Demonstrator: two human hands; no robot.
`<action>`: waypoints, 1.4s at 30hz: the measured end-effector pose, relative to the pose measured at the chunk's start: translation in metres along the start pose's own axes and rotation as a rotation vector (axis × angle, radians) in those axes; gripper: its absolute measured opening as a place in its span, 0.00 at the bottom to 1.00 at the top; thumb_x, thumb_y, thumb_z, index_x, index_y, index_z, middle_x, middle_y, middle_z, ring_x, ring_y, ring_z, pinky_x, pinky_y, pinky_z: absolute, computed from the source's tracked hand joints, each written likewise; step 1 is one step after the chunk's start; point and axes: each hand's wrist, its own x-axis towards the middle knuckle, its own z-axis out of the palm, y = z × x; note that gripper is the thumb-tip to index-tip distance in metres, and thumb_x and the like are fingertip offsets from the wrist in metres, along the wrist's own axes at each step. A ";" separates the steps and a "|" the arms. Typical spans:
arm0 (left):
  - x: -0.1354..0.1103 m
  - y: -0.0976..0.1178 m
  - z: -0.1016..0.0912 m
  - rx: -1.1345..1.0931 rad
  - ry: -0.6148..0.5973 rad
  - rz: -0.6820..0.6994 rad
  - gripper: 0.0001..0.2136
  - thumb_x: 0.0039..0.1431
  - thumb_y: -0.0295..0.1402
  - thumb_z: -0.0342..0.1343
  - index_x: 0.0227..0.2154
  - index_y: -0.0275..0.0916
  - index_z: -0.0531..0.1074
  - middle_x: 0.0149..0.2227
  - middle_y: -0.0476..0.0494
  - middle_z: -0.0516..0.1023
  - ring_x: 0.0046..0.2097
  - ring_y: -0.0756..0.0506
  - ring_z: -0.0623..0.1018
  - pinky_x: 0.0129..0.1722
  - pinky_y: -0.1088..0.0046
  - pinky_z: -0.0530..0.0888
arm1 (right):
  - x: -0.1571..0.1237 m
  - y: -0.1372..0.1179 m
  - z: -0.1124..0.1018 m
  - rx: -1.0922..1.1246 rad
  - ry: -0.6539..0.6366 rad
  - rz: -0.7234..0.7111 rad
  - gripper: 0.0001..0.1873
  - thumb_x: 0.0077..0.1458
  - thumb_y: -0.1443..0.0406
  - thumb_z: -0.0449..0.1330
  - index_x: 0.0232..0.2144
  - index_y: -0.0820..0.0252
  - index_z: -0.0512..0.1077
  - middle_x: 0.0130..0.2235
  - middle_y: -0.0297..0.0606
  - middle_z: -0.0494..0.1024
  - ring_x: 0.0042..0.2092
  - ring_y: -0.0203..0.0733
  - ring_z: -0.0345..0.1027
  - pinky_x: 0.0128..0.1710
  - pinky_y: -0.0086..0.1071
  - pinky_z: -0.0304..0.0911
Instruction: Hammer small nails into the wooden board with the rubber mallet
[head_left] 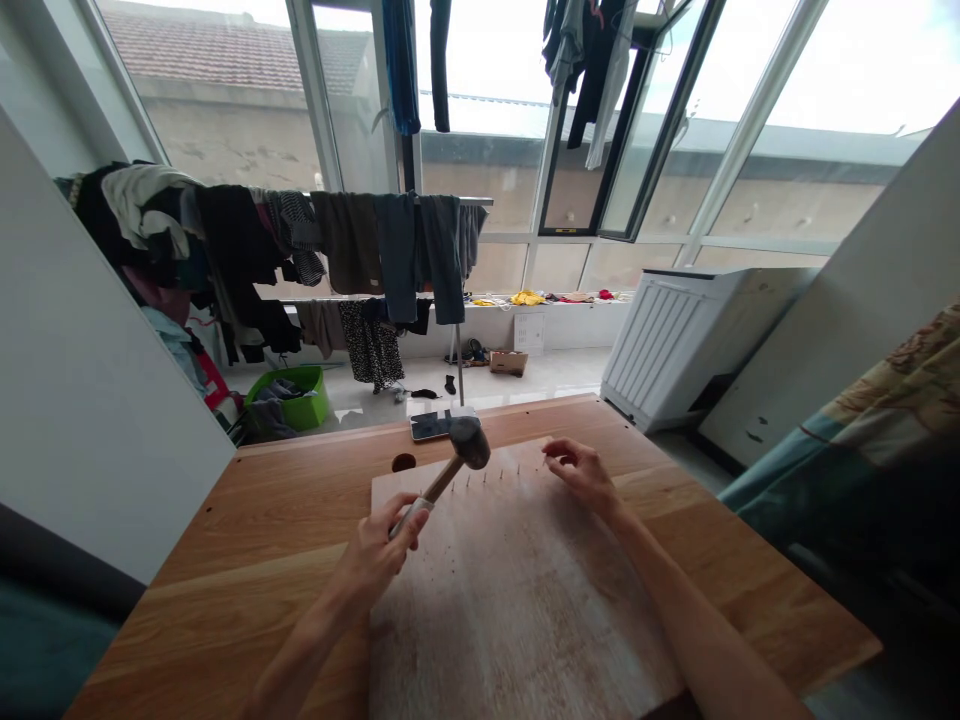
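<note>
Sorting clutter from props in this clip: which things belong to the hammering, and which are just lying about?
In use: hammer in left hand, row of nails by right hand, wooden board.
Lying about: phone, green basin, clothes rack.

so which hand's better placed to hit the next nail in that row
Probably the left hand: it grips the hammer, whose head hangs over the nail row. The right hand carries no tool, fingers curled by the nails.
</note>
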 end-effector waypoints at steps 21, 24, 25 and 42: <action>0.033 0.053 0.058 0.124 -0.115 0.190 0.17 0.65 0.47 0.48 0.41 0.39 0.73 0.25 0.50 0.72 0.26 0.49 0.71 0.29 0.76 0.65 | -0.011 0.006 0.013 -0.148 0.024 -0.004 0.20 0.50 0.61 0.59 0.47 0.57 0.69 0.31 0.33 0.79 0.29 0.41 0.71 0.36 0.35 0.67; 0.040 0.053 0.073 0.234 -0.095 0.193 0.14 0.65 0.43 0.49 0.41 0.40 0.74 0.25 0.49 0.73 0.29 0.47 0.73 0.31 0.75 0.64 | -0.011 0.008 0.013 -0.154 0.027 -0.014 0.19 0.49 0.63 0.58 0.46 0.57 0.70 0.31 0.34 0.78 0.28 0.41 0.71 0.35 0.35 0.66; 0.042 0.052 0.076 0.260 -0.093 0.184 0.14 0.65 0.43 0.49 0.41 0.40 0.74 0.25 0.48 0.74 0.29 0.46 0.74 0.31 0.74 0.64 | -0.011 0.009 0.013 -0.152 0.025 -0.017 0.20 0.48 0.63 0.58 0.47 0.57 0.70 0.31 0.34 0.78 0.28 0.42 0.71 0.35 0.35 0.66; -0.026 0.053 0.095 0.895 -0.101 0.300 0.23 0.64 0.22 0.47 0.61 0.38 0.64 0.41 0.39 0.79 0.39 0.42 0.81 0.36 0.68 0.75 | -0.029 0.017 -0.035 -0.121 0.088 0.099 0.30 0.46 0.63 0.57 0.54 0.58 0.66 0.48 0.45 0.75 0.45 0.46 0.73 0.40 0.37 0.71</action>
